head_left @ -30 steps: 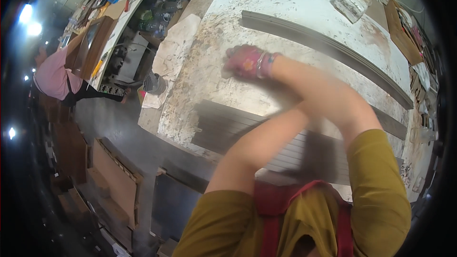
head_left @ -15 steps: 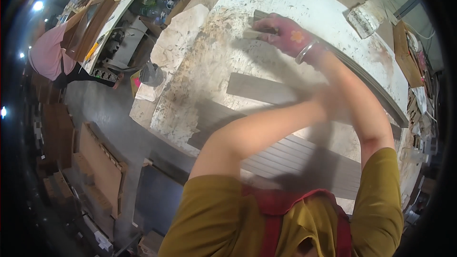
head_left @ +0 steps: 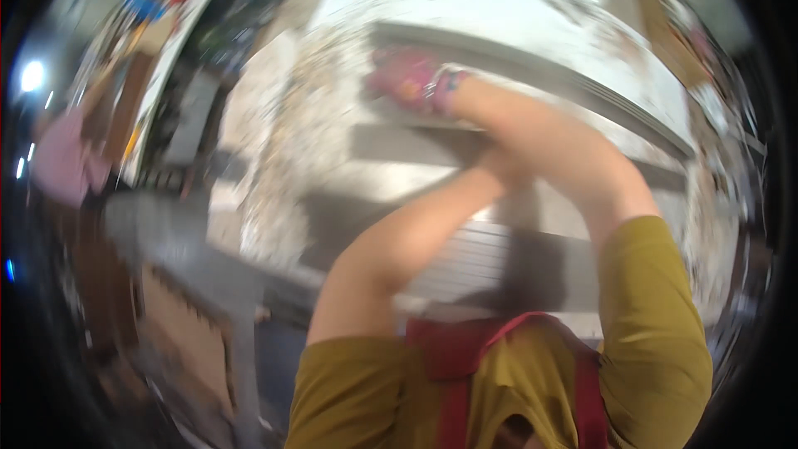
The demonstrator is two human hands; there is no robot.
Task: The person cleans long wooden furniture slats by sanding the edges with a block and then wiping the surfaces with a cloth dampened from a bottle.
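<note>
Slanting rightward across the stained surface, a grey grooved strip lies just beyond the nearer, pink-gloved right hand, its grip too blurred to tell; the right forearm hides the left hand.

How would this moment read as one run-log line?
right hand: pink-gloved, between two grey strips on worktable, contact unclear | left hand: hidden behind right forearm | view: blurred

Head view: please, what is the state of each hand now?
Left hand: hidden behind the right forearm, so its grip cannot be told.
Right hand: gloved, too blurred to tell whether open or closed.
</note>
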